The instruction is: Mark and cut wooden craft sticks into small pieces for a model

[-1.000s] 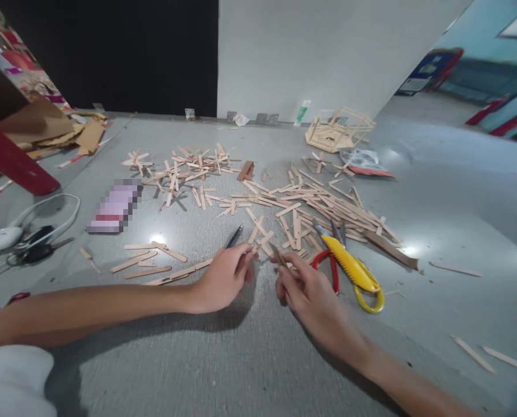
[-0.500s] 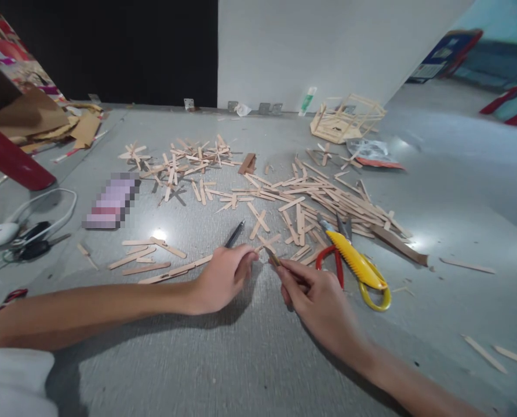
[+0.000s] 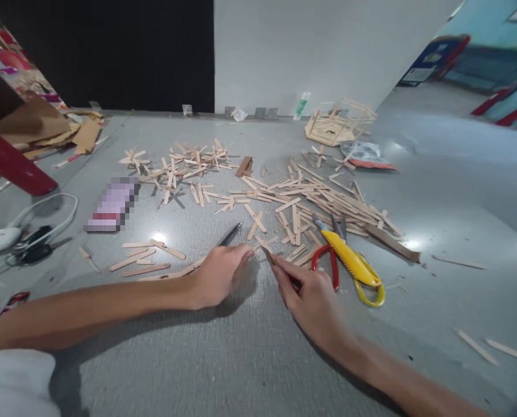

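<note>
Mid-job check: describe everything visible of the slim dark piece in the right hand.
The slim dark piece looks narrow, flat and blade-like, grey-brown, perhaps metal; blur hides finer detail. The right hand pinches it between thumb and fingers, which cover its rear part. It slants up and leftward in the view, its tip near a small pale piece at the left hand's fingertips; contact is unclear.

light: white spots are glaring off the smooth grey surface (image 3: 197, 370) | shadows: soft ones are spreading beneath the bare hands (image 3: 221, 275) | quality: mosaic is covering a flat lilac rectangle (image 3: 113, 202), edges are stretching and blurring
</note>
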Motion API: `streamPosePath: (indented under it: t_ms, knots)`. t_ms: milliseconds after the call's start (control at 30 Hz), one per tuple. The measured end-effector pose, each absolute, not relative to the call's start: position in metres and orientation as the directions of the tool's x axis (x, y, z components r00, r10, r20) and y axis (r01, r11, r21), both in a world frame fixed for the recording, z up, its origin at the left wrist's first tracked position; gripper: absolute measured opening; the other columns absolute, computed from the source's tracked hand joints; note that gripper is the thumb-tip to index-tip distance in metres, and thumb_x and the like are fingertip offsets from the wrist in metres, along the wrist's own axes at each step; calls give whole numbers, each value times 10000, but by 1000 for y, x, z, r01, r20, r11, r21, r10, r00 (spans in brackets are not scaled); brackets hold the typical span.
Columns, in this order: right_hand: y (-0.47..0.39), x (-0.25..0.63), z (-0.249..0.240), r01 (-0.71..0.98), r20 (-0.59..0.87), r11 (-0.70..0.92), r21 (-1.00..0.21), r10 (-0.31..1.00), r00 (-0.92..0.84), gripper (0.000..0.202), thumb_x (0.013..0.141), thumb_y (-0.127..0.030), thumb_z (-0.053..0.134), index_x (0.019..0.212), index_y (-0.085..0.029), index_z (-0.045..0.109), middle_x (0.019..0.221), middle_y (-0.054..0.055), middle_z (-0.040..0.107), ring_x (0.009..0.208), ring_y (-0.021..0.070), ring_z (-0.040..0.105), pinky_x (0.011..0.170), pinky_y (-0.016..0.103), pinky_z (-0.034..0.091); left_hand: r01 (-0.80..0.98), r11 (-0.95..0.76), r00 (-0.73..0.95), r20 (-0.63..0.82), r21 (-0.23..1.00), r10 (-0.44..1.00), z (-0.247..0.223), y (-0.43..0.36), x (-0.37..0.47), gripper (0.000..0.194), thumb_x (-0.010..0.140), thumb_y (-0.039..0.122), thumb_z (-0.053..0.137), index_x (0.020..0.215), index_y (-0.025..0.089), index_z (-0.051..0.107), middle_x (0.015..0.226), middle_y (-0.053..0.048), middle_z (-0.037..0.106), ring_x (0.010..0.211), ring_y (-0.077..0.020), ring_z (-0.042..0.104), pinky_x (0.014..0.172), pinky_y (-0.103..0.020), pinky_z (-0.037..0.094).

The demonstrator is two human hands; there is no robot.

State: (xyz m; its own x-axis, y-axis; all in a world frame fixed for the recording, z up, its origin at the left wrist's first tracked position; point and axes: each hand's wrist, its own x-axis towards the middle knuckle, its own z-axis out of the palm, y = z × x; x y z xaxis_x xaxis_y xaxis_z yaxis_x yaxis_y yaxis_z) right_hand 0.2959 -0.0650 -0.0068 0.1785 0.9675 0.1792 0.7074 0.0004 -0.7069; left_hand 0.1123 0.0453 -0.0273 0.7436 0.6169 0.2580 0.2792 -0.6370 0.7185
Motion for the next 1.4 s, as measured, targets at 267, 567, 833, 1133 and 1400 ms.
streamPosePath:
  t_ms: [267, 567, 833, 1133, 1400]
  knots:
    - [-57, 297, -3, 703, 146, -1, -711, 978, 148, 394, 989, -285, 500, 1093, -144, 853, 802, 63, 835, 643, 214, 726, 664, 299, 557, 198, -675, 806, 274, 711, 524, -29, 54, 112, 287, 1068, 270, 377, 810, 219, 489, 654, 24, 540, 550, -128, 488, 557, -270, 376]
    - [-56, 298, -3, 657, 103, -50, -752, 976, 191, 402, 996, -341, 502, 782, -156, 788, 607, -7, 595, 553, 151, 510, 543, 256, 420, 295, -608, 740, 226, 737, 634, -23, 53, 116, 357, 1087, 304, 377, 770, 206, 509, 585, 57, 438, 517, -107, 390, 542, -264, 318]
    - [-57, 297, -4, 547, 25, -100, -831, 976, 215, 422, 988, -422, 524, 788, -140, 767, 553, -31, 475, 502, 132, 424, 445, 243, 316, 303, -544, 756, 151, 782, 637, -14, 51, 115, 352, 1086, 323, 380, 770, 203, 475, 581, 66, 415, 509, -98, 378, 546, -251, 300]
    - [-64, 308, -10, 903, 304, 82, -422, 951, 56, 399, 1047, -255, 491, 1292, -145, 785, 859, 117, 838, 642, 220, 750, 595, 286, 534, 351, -506, 780, 54, 788, 624, 2, 56, 118, 327, 1031, 209, 408, 705, 215, 434, 551, 53, 412, 486, -116, 377, 547, -271, 281]
    - [-76, 317, -14, 984, 230, 175, -40, 960, -161, 468, 1006, -95, 485, 1437, -147, 660, 986, 125, 844, 646, 202, 759, 498, 257, 466, 300, -564, 861, 36, 770, 507, 0, 71, 113, 409, 1078, 323, 368, 685, 214, 409, 559, 47, 425, 503, -114, 367, 553, -274, 263]
